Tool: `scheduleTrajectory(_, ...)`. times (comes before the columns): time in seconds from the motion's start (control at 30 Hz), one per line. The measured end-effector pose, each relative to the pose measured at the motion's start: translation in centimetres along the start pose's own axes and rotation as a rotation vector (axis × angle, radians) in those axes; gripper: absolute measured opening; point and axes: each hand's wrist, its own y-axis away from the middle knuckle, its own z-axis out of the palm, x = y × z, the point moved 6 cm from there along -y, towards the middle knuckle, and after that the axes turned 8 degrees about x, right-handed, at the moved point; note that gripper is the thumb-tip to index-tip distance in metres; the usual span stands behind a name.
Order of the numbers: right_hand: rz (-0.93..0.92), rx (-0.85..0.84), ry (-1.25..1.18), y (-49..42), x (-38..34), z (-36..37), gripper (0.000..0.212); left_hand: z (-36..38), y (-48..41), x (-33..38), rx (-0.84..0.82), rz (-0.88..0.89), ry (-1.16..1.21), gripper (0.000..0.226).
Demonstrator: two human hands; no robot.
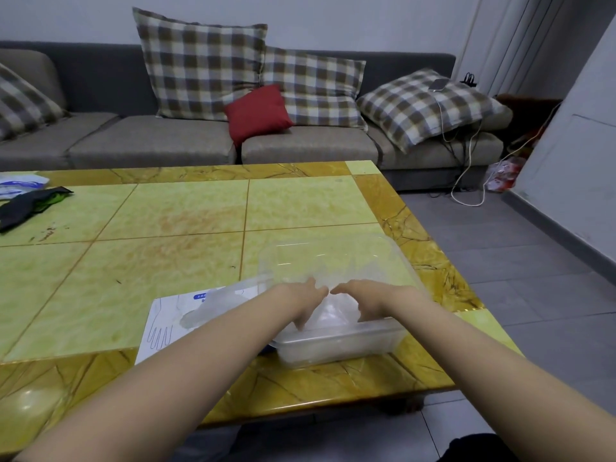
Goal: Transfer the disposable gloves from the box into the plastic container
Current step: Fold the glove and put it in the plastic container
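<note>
A clear plastic container stands near the table's front edge, with its hinged clear lid open behind it. A crumpled heap of clear disposable gloves fills it. My left hand and my right hand are both inside the container, thumbs nearly touching, fingers pointing down onto the gloves and pressing them. The white glove box with a blue label lies flat to the left of the container. More clear gloves stick out of it; my left forearm covers part of the box.
The yellow tiled table has a dark cloth and a white and blue packet at its far left. A grey sofa with checked cushions stands behind. Grey floor and cables lie to the right.
</note>
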Motion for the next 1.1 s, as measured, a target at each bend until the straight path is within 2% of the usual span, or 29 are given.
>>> scheduleTrajectory(0.1,0.031,-0.086,0.069,-0.6,0.8,0.7,0.072,0.5,0.3,-0.2,-0.092,-0.02,-0.001,0.08)
scheduleTrajectory(0.23,0.061,-0.141,0.1,-1.0,1.2,1.2,0.071,0.4,0.7,0.1,-0.126,-0.016,-0.029,0.079)
scheduleTrajectory(0.33,0.091,-0.145,0.068,-0.8,1.1,0.9,0.068,0.4,0.6,0.3,-0.164,-0.016,0.01,0.078)
scheduleTrajectory(0.43,0.105,-0.067,0.022,-0.1,0.8,-0.4,0.058,-0.1,0.6,0.2,-0.13,0.013,0.038,0.071)
scheduleTrajectory(0.47,0.089,0.004,0.015,0.2,0.3,-1.2,0.05,-0.7,0.8,0.3,-0.085,0.027,0.049,0.065)
scheduleTrajectory(0.53,0.032,0.252,-0.021,0.7,-1.0,-3.3,0.032,-2.8,1.3,0.4,0.073,0.056,0.102,0.048)
scheduleTrajectory(0.6,0.006,0.539,-0.101,1.9,-2.6,-5.4,0.024,-5.6,2.8,0.3,0.367,0.07,0.215,0.03)
scheduleTrajectory(0.67,-0.027,0.756,-0.233,3.0,-3.9,-6.6,0.02,-7.7,5.0,-0.8,0.69,0.054,0.338,0.024)
scheduleTrajectory(0.73,-0.09,0.851,-0.349,3.8,-5.5,-7.1,0.025,-8.4,7.1,-2.5,0.897,0.028,0.408,0.018)
scheduleTrajectory(0.77,-0.127,0.851,-0.375,4.0,-6.5,-7.2,0.032,-8.3,7.8,-3.6,0.936,0.009,0.409,0.019)
scheduleTrajectory(0.83,-0.194,0.82,-0.366,4.1,-8.4,-6.8,0.042,-7.0,8.6,-5.6,0.858,-0.067,0.366,0.031)
scheduleTrajectory(0.93,-0.249,0.807,-0.293,3.6,-10.9,-6.2,0.045,-3.8,9.4,-8.7,0.588,-0.177,0.295,0.045)
scheduleTrajectory(1.0,-0.271,0.779,-0.274,3.2,-12.5,-5.9,0.043,-2.1,10.0,-10.4,0.48,-0.211,0.291,0.036)
scheduleTrajectory(1.1,-0.321,0.698,-0.195,2.6,-14.8,-5.5,0.04,-1.2,10.9,-11.7,0.51,-0.22,0.378,0.008)
